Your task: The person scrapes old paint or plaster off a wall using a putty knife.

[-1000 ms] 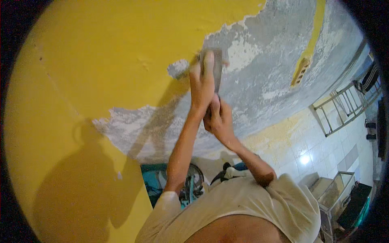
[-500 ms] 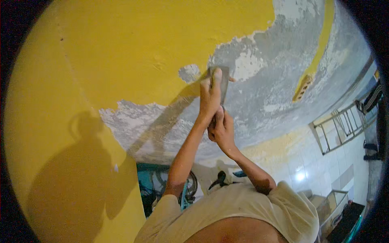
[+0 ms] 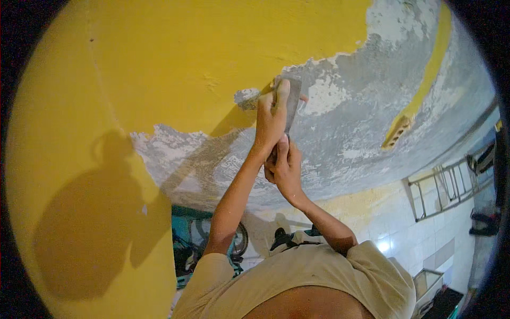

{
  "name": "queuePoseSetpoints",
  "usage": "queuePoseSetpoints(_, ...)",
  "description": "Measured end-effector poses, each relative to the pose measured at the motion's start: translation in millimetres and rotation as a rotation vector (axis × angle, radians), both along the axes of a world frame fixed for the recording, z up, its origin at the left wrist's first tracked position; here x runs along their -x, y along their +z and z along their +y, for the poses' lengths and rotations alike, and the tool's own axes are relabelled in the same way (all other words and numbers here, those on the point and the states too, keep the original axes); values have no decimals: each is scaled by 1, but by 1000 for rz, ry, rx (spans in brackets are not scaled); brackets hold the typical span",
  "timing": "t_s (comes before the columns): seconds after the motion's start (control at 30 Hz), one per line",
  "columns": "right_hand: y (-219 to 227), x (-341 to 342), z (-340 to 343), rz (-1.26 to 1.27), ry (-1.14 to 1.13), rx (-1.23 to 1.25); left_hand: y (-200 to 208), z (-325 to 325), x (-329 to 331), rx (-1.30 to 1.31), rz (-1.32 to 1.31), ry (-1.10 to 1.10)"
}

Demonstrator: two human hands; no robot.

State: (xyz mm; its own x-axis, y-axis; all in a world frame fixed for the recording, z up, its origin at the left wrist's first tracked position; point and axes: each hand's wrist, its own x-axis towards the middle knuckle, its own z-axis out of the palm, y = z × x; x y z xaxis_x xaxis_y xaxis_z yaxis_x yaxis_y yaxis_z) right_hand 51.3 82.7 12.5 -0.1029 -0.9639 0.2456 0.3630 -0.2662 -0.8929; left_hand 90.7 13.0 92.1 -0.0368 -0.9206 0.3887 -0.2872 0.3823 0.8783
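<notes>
A flat grey metal scraper (image 3: 294,101) lies against the wall, its wide end at the ragged edge between yellow paint (image 3: 186,64) and bare grey plaster (image 3: 329,143). My left hand (image 3: 272,118) is closed over the blade, with the thumb stretched along its face and a fingertip showing past the right side. Just below, my right hand (image 3: 287,167) wraps round the scraper's lower end, thumb on top; the handle is mostly hidden in that grip. A small island of exposed plaster (image 3: 246,99) sits in the paint left of the blade.
A yellow strip (image 3: 429,74) runs down the plaster at right, ending in a patch with a row of holes. Below stand a bicycle (image 3: 241,239) at left and a metal rack (image 3: 446,189) at right on the tiled floor (image 3: 390,223). My shadow falls across the left wall.
Both hands and the scraper have slid a little up the wall, closer to the yellow paint edge. The view has shifted slightly. The grip looks the same.
</notes>
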Motion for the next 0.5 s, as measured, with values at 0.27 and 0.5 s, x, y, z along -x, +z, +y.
queuePoseSetpoints(0.27, 31, 10, -1, -191, 116, -41, 12, -27, 17, 277, 143, -120)
queuePoseSetpoints(0.5, -28, 60, 35, -152, 208, -248, 12, -13, -20, 1197, -239, 584)
